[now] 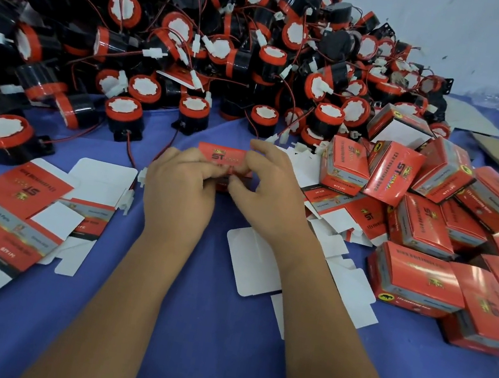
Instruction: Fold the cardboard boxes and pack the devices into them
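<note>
Both hands are working one small red printed cardboard box (226, 156) in the middle of the blue cloth-covered table (217, 332). The left hand (179, 188) has its fingers curled onto the box's near edge, and the right hand (266, 188) pinches it from the other side. Behind sits a huge heap of round black-and-red devices with wires (169, 27). Flat unfolded red-and-white box blanks (11, 215) lie to the left, and a pile of closed red boxes (434, 219) is on the right.
</note>
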`<state>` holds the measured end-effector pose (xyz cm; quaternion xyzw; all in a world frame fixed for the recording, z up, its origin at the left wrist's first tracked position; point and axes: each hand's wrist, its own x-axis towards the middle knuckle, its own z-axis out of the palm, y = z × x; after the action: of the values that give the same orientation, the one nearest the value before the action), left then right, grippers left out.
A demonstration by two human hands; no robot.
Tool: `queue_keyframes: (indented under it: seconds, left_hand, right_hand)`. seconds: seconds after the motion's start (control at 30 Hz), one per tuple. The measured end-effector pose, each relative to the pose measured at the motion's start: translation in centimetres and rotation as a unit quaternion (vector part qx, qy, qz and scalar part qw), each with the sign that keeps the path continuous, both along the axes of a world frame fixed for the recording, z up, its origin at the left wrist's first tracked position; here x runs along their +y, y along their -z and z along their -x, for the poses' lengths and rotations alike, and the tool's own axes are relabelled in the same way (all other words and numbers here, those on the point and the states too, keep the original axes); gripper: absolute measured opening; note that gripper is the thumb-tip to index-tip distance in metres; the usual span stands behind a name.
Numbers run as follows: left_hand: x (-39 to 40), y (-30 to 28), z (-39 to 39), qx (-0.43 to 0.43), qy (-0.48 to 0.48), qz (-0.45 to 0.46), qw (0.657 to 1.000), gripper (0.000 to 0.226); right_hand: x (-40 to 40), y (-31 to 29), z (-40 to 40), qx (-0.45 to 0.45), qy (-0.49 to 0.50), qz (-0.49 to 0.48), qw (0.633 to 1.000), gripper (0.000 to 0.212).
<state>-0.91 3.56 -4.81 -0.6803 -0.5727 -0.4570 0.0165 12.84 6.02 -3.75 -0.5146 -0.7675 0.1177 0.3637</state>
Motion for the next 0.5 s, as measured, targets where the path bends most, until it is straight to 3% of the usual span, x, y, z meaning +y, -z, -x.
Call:
queue_keyframes:
  seconds: [0.1, 0.33, 0.5]
  left_hand:
    - [-0.1, 0.2, 0.0, -0.022, -0.004, 0.04, 0.999, 0.028]
    - [-0.4, -0.2, -0.4, -0.072, 0.015, 0.015, 0.997, 0.032]
    - [-1.1, -0.1, -0.9, -0.147, 0.082, 0.044, 0.985, 0.027]
  right_hand:
    - [0.2, 0.2, 0.2, -0.021, -0.012, 0.016, 1.0, 0.02]
    - [0.2, -0.9, -0.4, 0.002, 0.019, -0.046, 0.999, 0.032]
    - [0.7, -3.6, -3.3, 0.105, 0.168, -0.152, 0.968, 0.032]
